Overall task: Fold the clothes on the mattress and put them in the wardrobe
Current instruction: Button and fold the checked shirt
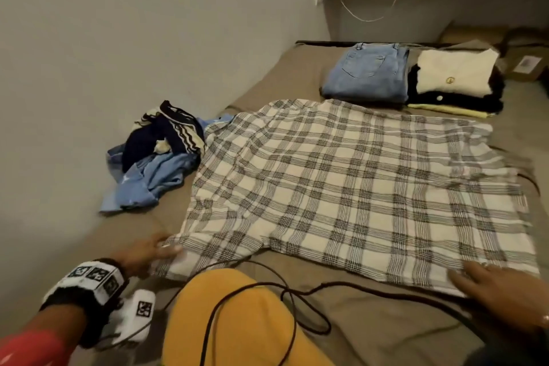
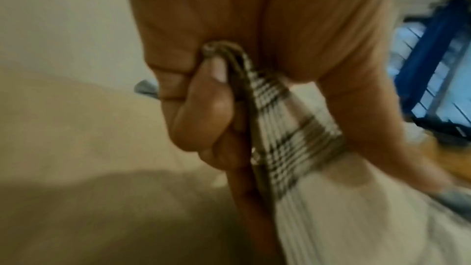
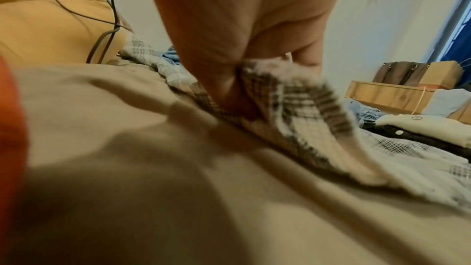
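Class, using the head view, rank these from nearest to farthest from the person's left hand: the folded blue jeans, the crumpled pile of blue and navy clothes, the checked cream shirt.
1. Checked cream shirt: its near-left corner is in the left hand itself.
2. Crumpled pile of blue and navy clothes: left, by the wall.
3. Folded blue jeans: far end of the mattress.

A mattress [image 1: 371, 318] under a tan sheet carries a plaid shirt [image 1: 341, 187] spread flat across its middle. A crumpled heap of blue and striped clothes [image 1: 157, 154] lies at the left. At the far end rest folded jeans [image 1: 368, 74] and, beside them, a folded stack [image 1: 454, 83] topped in cream.
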`<state>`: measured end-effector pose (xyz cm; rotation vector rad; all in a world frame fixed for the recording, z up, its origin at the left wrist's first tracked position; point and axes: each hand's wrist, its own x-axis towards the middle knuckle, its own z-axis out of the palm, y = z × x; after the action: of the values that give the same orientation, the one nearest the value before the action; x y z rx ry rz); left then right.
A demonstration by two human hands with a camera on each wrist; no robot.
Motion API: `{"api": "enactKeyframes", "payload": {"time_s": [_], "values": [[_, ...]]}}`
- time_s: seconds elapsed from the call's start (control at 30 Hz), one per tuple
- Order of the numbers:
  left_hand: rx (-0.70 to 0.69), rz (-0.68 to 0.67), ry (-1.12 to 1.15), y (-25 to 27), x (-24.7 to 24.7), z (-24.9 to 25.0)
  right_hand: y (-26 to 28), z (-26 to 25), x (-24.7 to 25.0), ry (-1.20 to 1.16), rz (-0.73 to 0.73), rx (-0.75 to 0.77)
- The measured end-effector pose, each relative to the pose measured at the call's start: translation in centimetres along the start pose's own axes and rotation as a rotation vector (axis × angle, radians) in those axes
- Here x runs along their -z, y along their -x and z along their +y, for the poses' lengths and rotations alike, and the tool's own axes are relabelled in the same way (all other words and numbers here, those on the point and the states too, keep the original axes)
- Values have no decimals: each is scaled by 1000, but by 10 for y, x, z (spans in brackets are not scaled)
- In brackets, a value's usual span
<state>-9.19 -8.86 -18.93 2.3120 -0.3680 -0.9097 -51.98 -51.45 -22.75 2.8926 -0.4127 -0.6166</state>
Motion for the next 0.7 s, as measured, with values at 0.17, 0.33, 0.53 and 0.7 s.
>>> {"api": "enactKeyframes", "payload": {"time_s": [0.17,0.33,0.53,0.7], "values": [[-47,225,365,10,12,20,-1,31,1,93,51,76],[-97,83,294,35,35,17,7,24,16,152,1,183],[28,43,210,27,53,-3,8,35,-6,-29,-200,263],[-40,29,287,-9,68,78,-10,106,21,-289,124,-41]]}}
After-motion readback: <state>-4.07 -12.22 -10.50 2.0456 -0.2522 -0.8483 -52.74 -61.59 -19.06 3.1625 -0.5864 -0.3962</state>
